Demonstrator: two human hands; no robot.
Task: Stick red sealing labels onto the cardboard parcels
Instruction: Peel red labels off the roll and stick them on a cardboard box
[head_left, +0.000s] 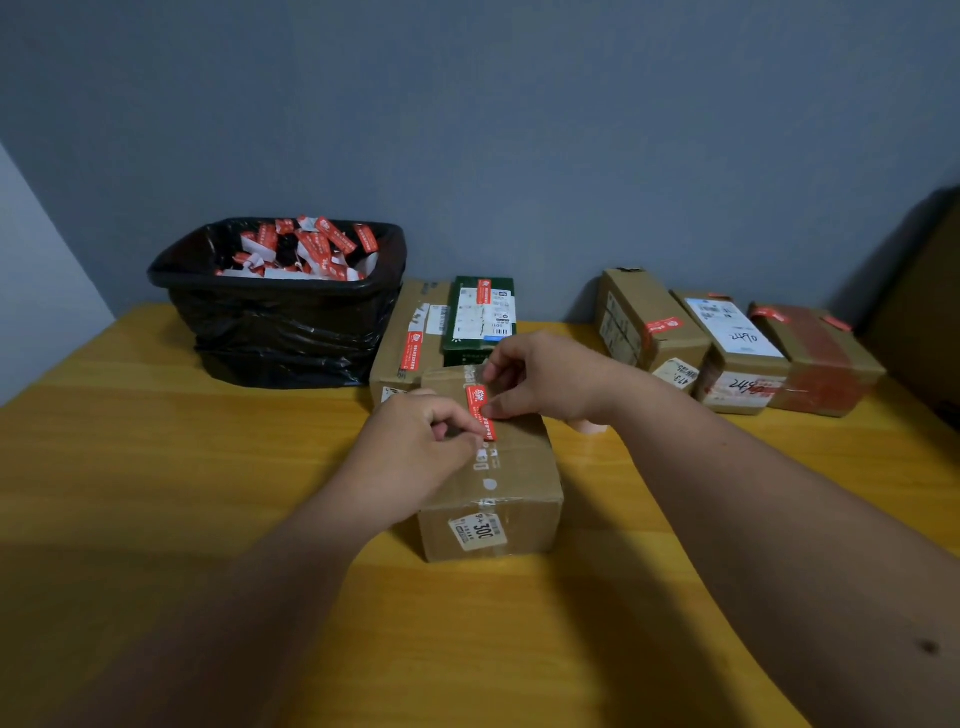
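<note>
A brown cardboard parcel (511, 470) lies in the middle of the yellow table, a white sticker on its near face. A red sealing label (479, 410) lies along the taped seam on its top. My left hand (415, 449) rests on the parcel's left side, fingers curled, fingertips pinching the label's near end. My right hand (545, 379) comes from the right; its thumb and fingers pinch the label's right edge near its middle. The label's far end shows between the two hands.
A black bin (280, 322) lined with a bag and full of red-and-white label backings stands at the back left. Behind the parcel are a flat carton (410, 332) and a green box (480, 317). Three labelled parcels (737, 343) stand at the back right.
</note>
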